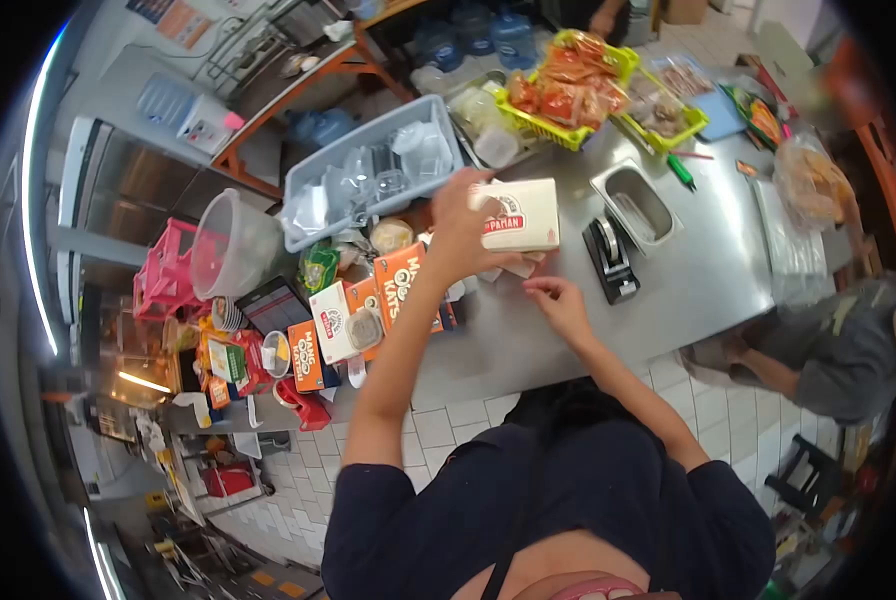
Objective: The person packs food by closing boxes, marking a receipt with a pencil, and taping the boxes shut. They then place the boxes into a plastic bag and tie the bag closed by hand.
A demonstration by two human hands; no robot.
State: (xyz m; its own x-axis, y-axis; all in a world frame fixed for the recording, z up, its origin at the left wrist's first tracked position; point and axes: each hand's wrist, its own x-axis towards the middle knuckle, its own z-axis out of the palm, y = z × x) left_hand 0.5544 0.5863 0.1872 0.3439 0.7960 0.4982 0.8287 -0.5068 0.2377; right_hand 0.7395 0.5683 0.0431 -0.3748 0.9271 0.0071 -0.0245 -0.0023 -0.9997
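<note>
A white box with red print (pixel 524 215) stands on the steel table, left of the steel tray and the tape dispenser. My left hand (pixel 460 228) is at the box's left side, its fingers spread around the left edge and touching it. Just below the box is my right hand (pixel 556 302), with thumb and fingers pinched together near a small pale piece under the box; whether anything is between the fingertips is too small to tell. Orange printed boxes (pixel 399 285) and another white box (pixel 336 322) stand left of my left forearm.
A grey-blue bin of clear containers (pixel 298 236) lies behind my left hand. Yellow baskets (pixel 540 128) with packaged food stand at the back. A black tape dispenser (pixel 613 268) and steel tray (pixel 636 203) are to the right. Another person (pixel 848 345) is at the right edge.
</note>
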